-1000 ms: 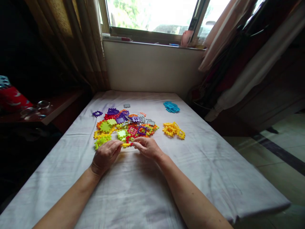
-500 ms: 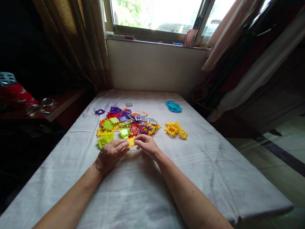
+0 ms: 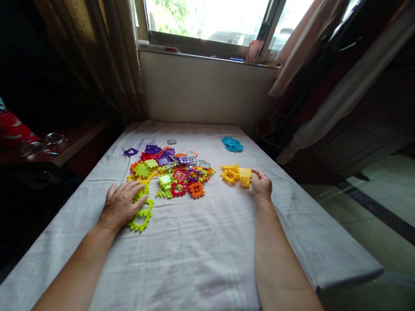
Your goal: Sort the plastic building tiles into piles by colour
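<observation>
My left hand [image 3: 125, 202] lies with fingers spread over the left edge of the mixed pile, touching lime-green pieces [image 3: 141, 219]. At the right, my right hand [image 3: 261, 185] pinches a flat yellow piece [image 3: 245, 173] by its right edge, over the small group of yellow pieces [image 3: 229, 174]. The mixed pile of notched plastic pieces sits between my hands, with a red frame piece [image 3: 179, 188] and an orange window piece [image 3: 196, 189] at its near edge.
A blue heap [image 3: 232, 144] lies at the back right of the cloth-covered table [image 3: 194, 242]. A grey piece [image 3: 171, 141] and a purple ring [image 3: 131, 152] sit behind the pile. Glasses [image 3: 43, 146] rest on a side surface at left.
My right hand has carried the yellow piece right to the yellow group. My left hand has let go of it and moved left onto the lime-green pieces, which now extend nearer me.
</observation>
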Action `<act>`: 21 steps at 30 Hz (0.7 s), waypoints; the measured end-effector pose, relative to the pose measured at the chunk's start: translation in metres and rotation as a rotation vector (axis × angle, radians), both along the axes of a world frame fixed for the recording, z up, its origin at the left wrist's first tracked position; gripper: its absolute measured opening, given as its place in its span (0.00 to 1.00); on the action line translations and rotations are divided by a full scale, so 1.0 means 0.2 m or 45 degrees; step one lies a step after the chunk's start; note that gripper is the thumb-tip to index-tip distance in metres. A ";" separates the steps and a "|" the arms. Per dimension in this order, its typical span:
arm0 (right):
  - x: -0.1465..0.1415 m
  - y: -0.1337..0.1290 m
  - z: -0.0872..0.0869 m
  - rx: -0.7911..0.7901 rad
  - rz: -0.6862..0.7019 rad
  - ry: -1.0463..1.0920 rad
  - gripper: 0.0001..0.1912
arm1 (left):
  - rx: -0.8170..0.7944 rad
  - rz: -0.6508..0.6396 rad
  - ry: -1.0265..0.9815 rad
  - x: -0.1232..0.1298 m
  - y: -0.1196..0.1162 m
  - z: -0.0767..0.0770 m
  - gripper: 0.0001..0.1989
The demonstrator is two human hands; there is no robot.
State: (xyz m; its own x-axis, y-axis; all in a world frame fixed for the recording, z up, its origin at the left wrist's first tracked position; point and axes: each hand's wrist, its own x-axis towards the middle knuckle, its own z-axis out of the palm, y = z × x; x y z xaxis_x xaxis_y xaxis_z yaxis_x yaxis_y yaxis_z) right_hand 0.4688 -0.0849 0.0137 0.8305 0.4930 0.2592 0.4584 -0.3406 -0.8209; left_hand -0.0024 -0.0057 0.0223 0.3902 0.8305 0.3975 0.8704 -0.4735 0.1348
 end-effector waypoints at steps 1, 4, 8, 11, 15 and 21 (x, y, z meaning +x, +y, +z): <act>0.00 -0.01 0.01 -0.059 -0.040 0.008 0.23 | 0.000 -0.002 -0.004 0.00 0.00 0.01 0.18; -0.03 -0.03 0.03 -0.186 -0.104 0.058 0.22 | -0.014 -0.002 0.003 -0.02 -0.01 0.04 0.17; -0.07 -0.02 0.04 -0.253 -0.069 0.042 0.20 | -0.049 0.057 0.037 -0.08 0.00 0.07 0.19; -0.08 -0.02 0.03 -0.282 -0.050 0.003 0.20 | -0.079 0.119 0.059 -0.15 0.01 0.08 0.20; -0.10 -0.01 0.01 -0.363 -0.027 -0.091 0.21 | -0.154 0.232 0.111 -0.23 0.02 0.09 0.23; -0.11 0.00 -0.01 -0.330 -0.034 -0.210 0.21 | -0.052 0.278 0.071 -0.22 0.03 0.06 0.25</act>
